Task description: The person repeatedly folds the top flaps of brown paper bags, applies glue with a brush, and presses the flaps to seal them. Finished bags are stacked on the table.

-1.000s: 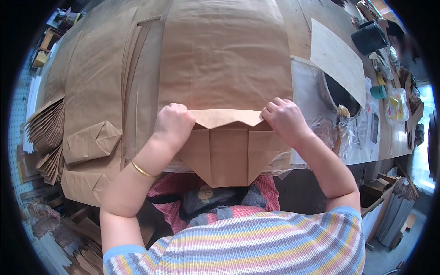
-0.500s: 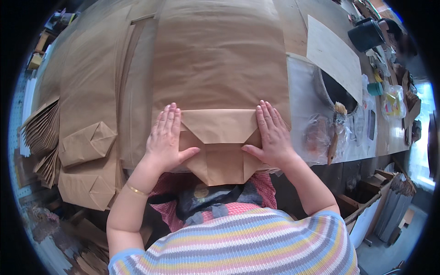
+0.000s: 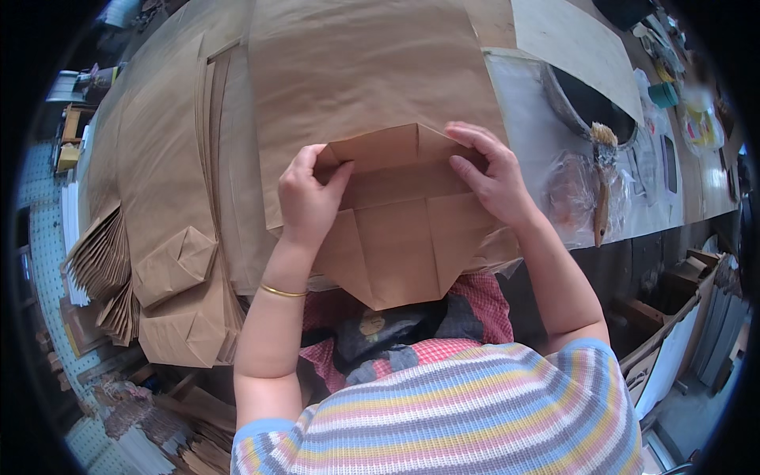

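A large brown paper bag (image 3: 372, 87) lies flat in front of me, its folded bottom end toward me. The far flap (image 3: 388, 146) of that end stands lifted, with a crease showing below it. My left hand (image 3: 311, 196) pinches the flap's left corner between thumb and curled fingers. At the right corner my right hand (image 3: 497, 176) has its thumb on the near side and its fingers on the far side of the flap. The near flap (image 3: 396, 253) spreads toward my lap and hangs past the table edge.
Stacked brown paper bags (image 3: 170, 150) with folded ends lie at the left, beside a fanned bundle (image 3: 103, 249). To the right, a brush (image 3: 602, 182) with a wooden handle rests across a dark round basin (image 3: 590, 95), partly under a pale board (image 3: 578, 47). Clear plastic (image 3: 570, 190) lies near it.
Both hands were lying flat on the folded bag end; now they grip the far flap's corners and have lifted it open. The whole view has shifted slightly.
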